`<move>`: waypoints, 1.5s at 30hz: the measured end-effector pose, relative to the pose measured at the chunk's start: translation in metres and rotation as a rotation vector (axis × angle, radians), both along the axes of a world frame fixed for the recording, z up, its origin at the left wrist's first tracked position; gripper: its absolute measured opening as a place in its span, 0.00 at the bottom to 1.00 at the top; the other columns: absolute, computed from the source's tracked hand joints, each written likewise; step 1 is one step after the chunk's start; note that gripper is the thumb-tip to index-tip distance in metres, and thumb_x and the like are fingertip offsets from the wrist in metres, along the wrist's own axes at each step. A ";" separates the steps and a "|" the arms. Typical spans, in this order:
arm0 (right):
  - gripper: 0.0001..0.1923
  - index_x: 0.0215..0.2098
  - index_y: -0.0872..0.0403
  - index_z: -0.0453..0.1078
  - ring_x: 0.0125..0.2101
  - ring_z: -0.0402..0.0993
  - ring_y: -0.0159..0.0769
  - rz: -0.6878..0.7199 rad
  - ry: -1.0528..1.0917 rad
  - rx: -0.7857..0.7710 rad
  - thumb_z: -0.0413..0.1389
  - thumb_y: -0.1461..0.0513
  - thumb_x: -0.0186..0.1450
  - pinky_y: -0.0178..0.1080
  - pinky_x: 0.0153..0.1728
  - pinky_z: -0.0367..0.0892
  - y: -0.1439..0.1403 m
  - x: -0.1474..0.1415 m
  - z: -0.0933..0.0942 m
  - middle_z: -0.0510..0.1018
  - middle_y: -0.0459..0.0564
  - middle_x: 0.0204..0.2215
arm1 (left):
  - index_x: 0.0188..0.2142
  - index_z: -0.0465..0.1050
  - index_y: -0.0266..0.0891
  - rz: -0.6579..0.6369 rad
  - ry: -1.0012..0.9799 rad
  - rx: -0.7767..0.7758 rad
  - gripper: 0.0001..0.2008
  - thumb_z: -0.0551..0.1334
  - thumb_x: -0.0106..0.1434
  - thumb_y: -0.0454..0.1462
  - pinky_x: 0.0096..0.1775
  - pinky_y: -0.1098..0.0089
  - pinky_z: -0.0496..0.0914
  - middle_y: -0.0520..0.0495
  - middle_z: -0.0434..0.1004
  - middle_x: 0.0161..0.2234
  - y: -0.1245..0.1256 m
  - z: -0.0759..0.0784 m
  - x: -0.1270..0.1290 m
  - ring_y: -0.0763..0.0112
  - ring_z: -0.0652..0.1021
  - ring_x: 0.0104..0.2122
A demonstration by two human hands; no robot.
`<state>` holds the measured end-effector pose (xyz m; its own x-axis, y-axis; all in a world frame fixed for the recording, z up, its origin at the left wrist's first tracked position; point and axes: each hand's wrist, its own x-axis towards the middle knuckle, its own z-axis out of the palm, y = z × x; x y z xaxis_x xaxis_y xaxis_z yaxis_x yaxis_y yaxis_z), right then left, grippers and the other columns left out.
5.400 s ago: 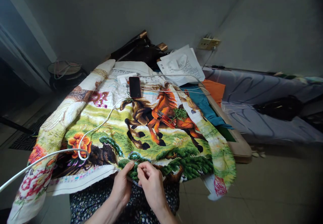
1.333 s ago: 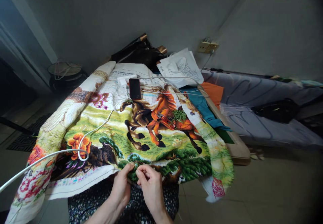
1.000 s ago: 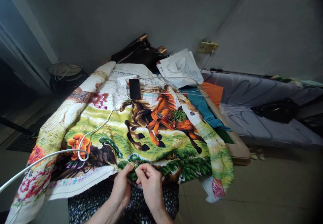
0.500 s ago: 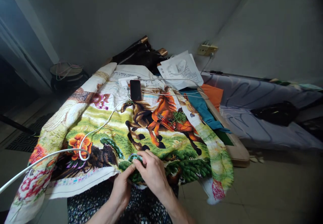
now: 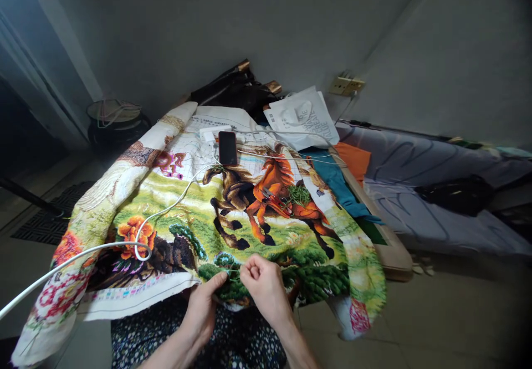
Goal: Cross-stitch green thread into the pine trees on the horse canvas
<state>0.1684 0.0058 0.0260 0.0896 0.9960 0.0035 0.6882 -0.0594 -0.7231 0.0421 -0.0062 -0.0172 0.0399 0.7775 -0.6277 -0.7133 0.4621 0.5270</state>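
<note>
A large cross-stitch cloth (image 5: 187, 186) with horses, flowers and green foliage spreads out before me, its sides rolled. My left hand (image 5: 203, 305) grips its near edge, thumb on top and the other fingers hidden underneath. Just right of that thumb, my right hand (image 5: 266, 288) is closed in a pinch above the green stitching. A thin pale green thread (image 5: 233, 271) stretches between the two hands; whether a needle is in the right fingers I cannot make out. Red-handled snips (image 5: 277, 200) and a tangle of green thread (image 5: 299, 195) lie on the horse design.
A phone (image 5: 228, 148) lies on the cloth near a white power adapter (image 5: 208, 135). A white cable (image 5: 83, 252) loops across the left side. Behind are a white paper bag (image 5: 302, 119) and dark wrapping (image 5: 236, 89). Teal fabric (image 5: 328, 178) hangs at the right.
My right hand has moved right, away from the left thumb, and curled tighter. Thread now shows between the hands. The left hand keeps its hold on the cloth; the view has shifted slightly.
</note>
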 end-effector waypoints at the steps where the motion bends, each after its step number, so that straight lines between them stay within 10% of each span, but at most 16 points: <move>1: 0.11 0.16 0.53 0.60 0.16 0.51 0.26 0.042 -0.015 -0.057 0.53 0.66 0.55 0.31 0.19 0.47 -0.007 0.004 -0.001 0.55 0.37 0.12 | 0.30 0.79 0.32 0.005 0.001 0.007 0.13 0.73 0.42 0.35 0.43 0.62 0.72 0.43 0.82 0.29 0.000 -0.002 0.000 0.61 0.80 0.33; 4: 0.10 0.17 0.53 0.64 0.16 0.57 0.28 0.183 -0.036 -0.163 0.55 0.65 0.56 0.32 0.19 0.50 -0.019 0.012 0.001 0.62 0.38 0.12 | 0.28 0.79 0.32 0.013 0.005 0.012 0.12 0.73 0.43 0.35 0.41 0.63 0.72 0.45 0.82 0.28 -0.001 -0.007 0.000 0.63 0.79 0.30; 11: 0.14 0.28 0.54 0.73 0.29 0.72 0.35 0.170 0.065 0.114 0.49 0.61 0.66 0.35 0.32 0.61 0.015 0.014 0.018 0.79 0.49 0.27 | 0.35 0.80 0.35 0.018 -0.044 0.011 0.16 0.73 0.43 0.34 0.49 0.60 0.69 0.44 0.83 0.34 -0.001 -0.003 0.001 0.58 0.80 0.40; 18: 0.08 0.23 0.53 0.70 0.21 0.65 0.30 0.286 0.148 -0.019 0.55 0.68 0.59 0.32 0.24 0.57 0.022 -0.008 0.003 0.71 0.42 0.18 | 0.31 0.80 0.33 0.009 -0.013 0.021 0.13 0.73 0.43 0.34 0.46 0.62 0.70 0.43 0.83 0.32 0.000 -0.006 0.000 0.61 0.80 0.35; 28: 0.15 0.30 0.50 0.59 0.09 0.43 0.20 -0.003 1.339 0.064 0.58 0.50 0.63 0.31 0.19 0.66 0.029 0.030 0.028 0.55 0.30 0.13 | 0.31 0.79 0.34 0.003 -0.044 -0.012 0.14 0.73 0.42 0.35 0.46 0.59 0.71 0.44 0.83 0.30 -0.001 -0.007 0.000 0.59 0.80 0.36; 33: 0.16 0.28 0.50 0.59 0.12 0.55 0.24 -0.139 1.118 0.358 0.56 0.50 0.65 0.34 0.25 0.68 0.020 0.038 0.024 0.62 0.34 0.12 | 0.29 0.79 0.33 0.003 -0.031 -0.024 0.12 0.73 0.43 0.35 0.43 0.62 0.71 0.44 0.83 0.28 -0.001 -0.008 0.000 0.62 0.80 0.32; 40: 0.13 0.30 0.52 0.63 0.13 0.55 0.26 0.073 0.697 -0.076 0.51 0.53 0.67 0.29 0.16 0.53 -0.011 0.009 -0.009 0.60 0.35 0.11 | 0.26 0.79 0.33 -0.008 -0.049 -0.022 0.09 0.72 0.43 0.35 0.37 0.67 0.70 0.47 0.81 0.27 0.000 -0.007 -0.001 0.67 0.78 0.28; 45: 0.11 0.34 0.54 0.73 0.17 0.63 0.30 0.157 0.341 -0.068 0.49 0.62 0.66 0.30 0.20 0.58 -0.018 -0.003 -0.012 0.67 0.41 0.16 | 0.25 0.79 0.33 0.003 -0.047 -0.035 0.08 0.73 0.43 0.34 0.35 0.69 0.69 0.48 0.80 0.25 0.000 -0.014 -0.003 0.70 0.76 0.27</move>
<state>0.1654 -0.0124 0.0143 -0.0791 0.9946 -0.0672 0.4133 -0.0286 -0.9102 0.0394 -0.0067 -0.0308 0.0680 0.7554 -0.6518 -0.7385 0.4774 0.4762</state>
